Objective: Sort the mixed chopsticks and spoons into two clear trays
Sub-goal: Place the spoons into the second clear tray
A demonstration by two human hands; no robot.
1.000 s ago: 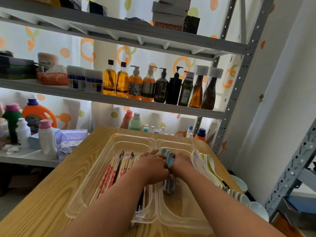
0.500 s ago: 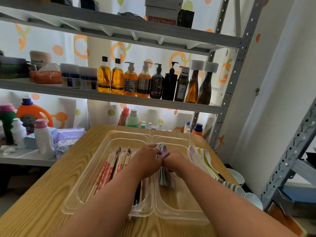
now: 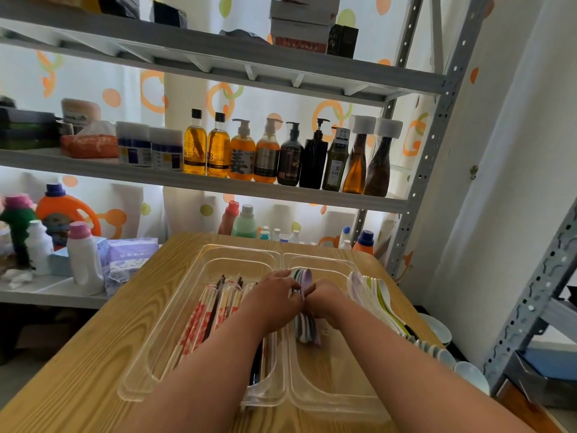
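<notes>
Spoons (image 3: 305, 278) stand stacked in the right tray (image 3: 331, 379). The left hand (image 3: 274, 295) and right hand (image 3: 326, 300) each have their grip clamped on the stack from their own side. Chopsticks (image 3: 203, 317) lie in the left tray (image 3: 218, 264). The trays sit side by side on the bench (image 3: 78, 370), with more spoons (image 3: 374, 295) just right of them.

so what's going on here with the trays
A person is sorting cutlery at a wooden table. Their left grip and right grip together hold a stack of pastel plastic spoons inside the right clear plastic tray. The left clear plastic tray holds red-and-white wrapped chopsticks. More pale plastic spoons lie in a row by the right tray's right edge.
</notes>
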